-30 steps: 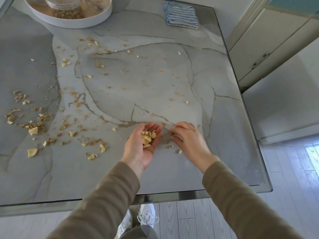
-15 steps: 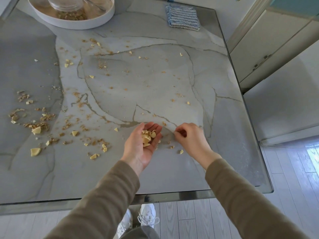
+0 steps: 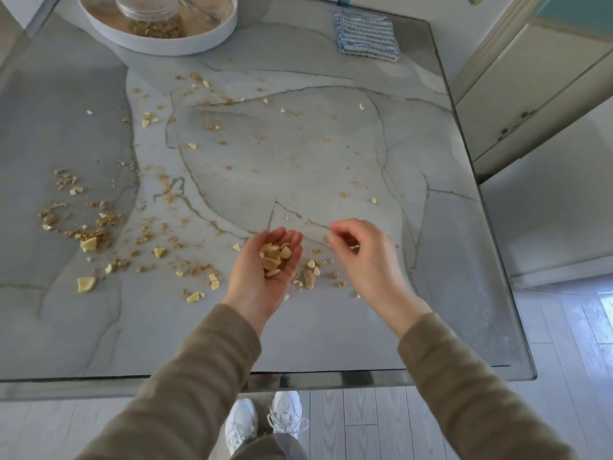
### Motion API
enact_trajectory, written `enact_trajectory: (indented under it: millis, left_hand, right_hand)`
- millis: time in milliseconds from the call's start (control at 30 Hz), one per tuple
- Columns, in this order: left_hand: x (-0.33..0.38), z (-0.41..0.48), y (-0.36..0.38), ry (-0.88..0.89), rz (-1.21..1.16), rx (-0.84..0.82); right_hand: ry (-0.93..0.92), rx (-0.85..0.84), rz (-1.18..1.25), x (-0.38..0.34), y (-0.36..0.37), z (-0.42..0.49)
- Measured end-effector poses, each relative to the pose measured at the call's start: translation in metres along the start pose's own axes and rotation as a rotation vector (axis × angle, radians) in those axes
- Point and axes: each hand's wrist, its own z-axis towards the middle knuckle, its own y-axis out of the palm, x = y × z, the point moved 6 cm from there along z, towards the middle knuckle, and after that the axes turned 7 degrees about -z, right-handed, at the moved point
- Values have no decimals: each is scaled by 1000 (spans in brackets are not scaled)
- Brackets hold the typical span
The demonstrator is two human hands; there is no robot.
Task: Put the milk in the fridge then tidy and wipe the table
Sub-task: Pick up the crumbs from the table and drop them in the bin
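At the near edge of the table (image 3: 331,343) a person is partway through the tidying step, gathering spilt bits by hand. No milk is in view anywhere on the tabletop, so that part looks finished, though I can't confirm it.

The left hand (image 3: 252,287) lies palm up, fingers loosely cupped rather than closed, cradling a small heap of pale flakes (image 3: 275,257). Just right of it the right hand (image 3: 365,260) hovers with fingers curled and tips drawn together as if pinching. It is blurred, so I cannot tell whether a crumb is between them.

The next move, I'd judge, is to drop any pinched piece into the cupped palm, then go for the small clump (image 3: 310,278) lying just right of the left hand.

Much remains. The thickest scatter of crumbs (image 3: 89,244) lies well to the left of the left hand, and thinner specks spread beyond it. Far beyond it, to the right, sits a knitted cloth (image 3: 366,36), ready for wiping. Far beyond it, to the left, stands a white tray (image 3: 159,44) with a clear jar (image 3: 149,14) in it. The palm is filling and may spill.
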Motion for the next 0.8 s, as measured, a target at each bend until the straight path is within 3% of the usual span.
enact_trajectory:
  millis: [133, 267, 600, 800]
  left_hand:
    - [22, 0, -10, 82, -15, -1]
    - [31, -4, -15, 116, -28, -7]
    - [28, -7, -23, 121, -9, 0]
    - [15, -7, -21, 61, 20, 10]
  right_hand:
    - [17, -254, -313, 15, 33, -7]
    - [-89, -344, -491, 7, 56, -16]
    - [-76, -279, -319, 12, 52, -8]
    - [-40, -86, -70, -18, 28, -4]
